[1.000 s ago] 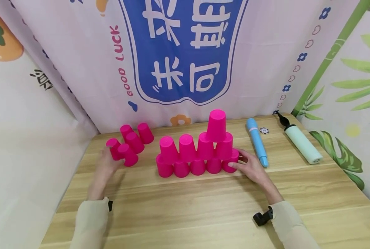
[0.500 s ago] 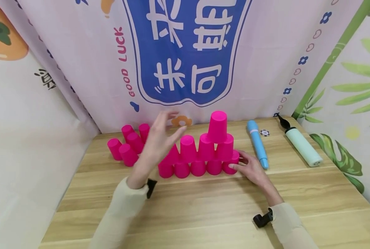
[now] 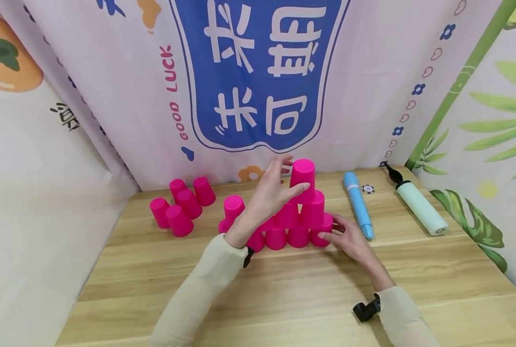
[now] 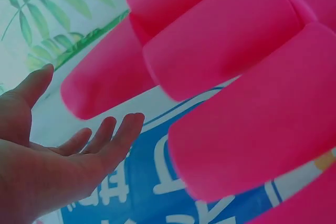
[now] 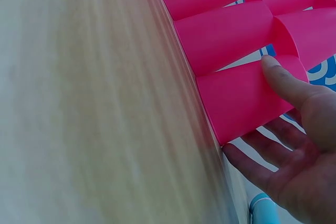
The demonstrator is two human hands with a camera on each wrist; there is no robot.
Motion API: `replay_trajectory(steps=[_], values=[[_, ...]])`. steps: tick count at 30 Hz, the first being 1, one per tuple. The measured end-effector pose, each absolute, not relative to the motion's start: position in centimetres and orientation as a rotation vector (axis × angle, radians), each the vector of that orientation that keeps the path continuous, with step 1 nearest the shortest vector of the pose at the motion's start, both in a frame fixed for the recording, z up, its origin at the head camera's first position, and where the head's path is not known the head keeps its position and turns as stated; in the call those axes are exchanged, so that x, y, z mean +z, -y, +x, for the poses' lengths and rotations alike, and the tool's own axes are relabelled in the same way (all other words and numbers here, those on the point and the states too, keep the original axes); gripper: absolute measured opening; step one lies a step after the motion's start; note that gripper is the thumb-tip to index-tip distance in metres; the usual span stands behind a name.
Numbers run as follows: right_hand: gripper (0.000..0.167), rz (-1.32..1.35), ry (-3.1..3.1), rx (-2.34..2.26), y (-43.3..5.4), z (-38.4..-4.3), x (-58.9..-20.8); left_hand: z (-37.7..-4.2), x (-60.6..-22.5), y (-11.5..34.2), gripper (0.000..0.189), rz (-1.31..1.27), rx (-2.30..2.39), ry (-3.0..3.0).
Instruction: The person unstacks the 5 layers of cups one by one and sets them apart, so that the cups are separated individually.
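A pale cloth backdrop (image 3: 370,96) rises beyond both hands, printed with a blue panel of white characters and cropped at the top; leafy green prints cover the cloth on the right. Below the hands spreads a wood-grain table (image 3: 284,303), its grain running mostly crosswise, its near edge out of frame.

On it, between and under the hands, a pyramid of pink cups (image 3: 287,217) runs crosswise, every cup mouth down with its long axis upright and its narrow closed end pointing up. The left forearm and hand cover part of its left side, including most of one second-row cup. Left of the left hand, well apart, five loose cups (image 3: 190,204) stand the same way.

Farther right than the right hand lies a pale green pump (image 3: 421,207), its black nozzle aimed toward the backdrop. The left hand (image 3: 272,193) is spread wide about the top cup (image 3: 302,174), thumb in front; whether it touches cannot be made out. The right hand (image 3: 349,238) holds the end cup (image 3: 322,230) of the bottom row between thumb and fingers, some fingertips hidden behind it. Just right of that hand a blue stick (image 3: 358,205) slants away, and beyond it sits a small round chip (image 3: 368,189), its marking too small to read.
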State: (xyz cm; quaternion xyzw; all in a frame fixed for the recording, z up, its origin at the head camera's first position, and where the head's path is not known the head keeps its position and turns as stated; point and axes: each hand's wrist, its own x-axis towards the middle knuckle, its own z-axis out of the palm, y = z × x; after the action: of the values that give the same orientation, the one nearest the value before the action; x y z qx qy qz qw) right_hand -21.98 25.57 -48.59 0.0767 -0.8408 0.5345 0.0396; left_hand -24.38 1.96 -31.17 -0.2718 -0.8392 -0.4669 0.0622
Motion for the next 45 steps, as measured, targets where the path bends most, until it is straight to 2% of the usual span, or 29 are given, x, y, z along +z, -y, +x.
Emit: replay_trajectory(steps=[12, 21, 28, 34, 38, 45], values=[[0.066, 0.233, 2.576, 1.662, -25.6, -21.9, -48.4, -25.4, -32.3, -3.3, 0.061, -0.828, -1.428, 2.491], [0.064, 0.261, 2.562, 1.671, -25.3, -21.9, -48.5, -24.9, -32.3, -3.1, 0.061, -0.827, -1.467, 2.435], [0.058, 0.259, 2.587, 1.643, -24.2, -20.3, -45.4, -23.9, -31.4, -1.7, 0.063, -0.76, -1.441, 2.427], [0.059, 0.222, 2.614, 1.629, -24.1, -20.1, -44.8, -24.0, -30.7, 0.5, 0.065, -0.68, -1.419, 2.395], [0.06, 0.23, 2.617, 1.611, -24.1, -20.3, -45.1, -24.3, -30.5, 2.1, 0.066, -0.604, -1.42, 2.379], [0.065, 0.219, 2.599, 1.628, -25.2, -21.9, -48.2, -24.4, -30.0, 4.7, 0.064, -0.508, -1.41, 2.328]])
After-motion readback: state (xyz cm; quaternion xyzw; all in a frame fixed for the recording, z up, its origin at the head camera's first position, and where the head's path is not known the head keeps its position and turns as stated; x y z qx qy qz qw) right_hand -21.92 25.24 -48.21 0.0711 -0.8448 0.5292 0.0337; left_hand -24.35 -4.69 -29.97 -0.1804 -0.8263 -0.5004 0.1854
